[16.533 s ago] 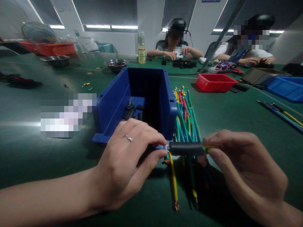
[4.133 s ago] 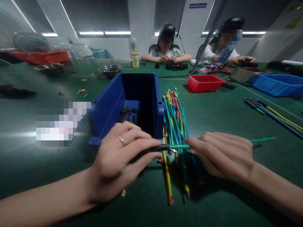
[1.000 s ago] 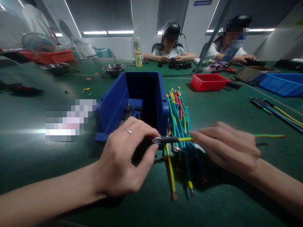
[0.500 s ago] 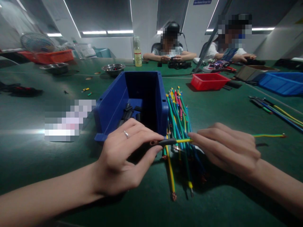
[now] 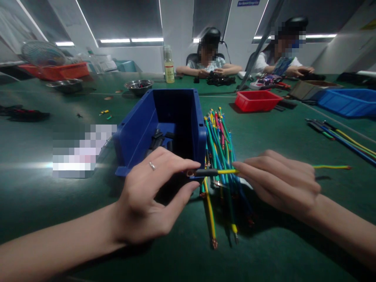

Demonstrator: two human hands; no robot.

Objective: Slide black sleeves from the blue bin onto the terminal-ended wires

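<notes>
Yellow-green wire (image 5: 226,171) was held level just in front of the blue bin (image 5: 164,129), stretched between both hands above the near end of the wire bundle (image 5: 220,156). Its far end (image 5: 331,167) extended well to the right of the bin, past the right hand (image 5: 282,182), and stayed clear of the green table (image 5: 58,203). The right hand pinched the wire between thumb and fingertips, fingers closed narrowly on the insulation. A black sleeve (image 5: 205,172) sat on the wire's left end, with a metal ring terminal (image 5: 190,172) showing just beyond it, close to the bin's front right corner. The left hand (image 5: 147,196) gripped at that terminal end with thumb and forefinger, the remaining fingers curved loosely; a ring showed on one finger. The bundle of green, blue, yellow and red wires lay along the bin's right wall. Black parts (image 5: 160,139) lay inside the bin. A red tray (image 5: 257,101) stood well behind and to the right of the bin.
</notes>
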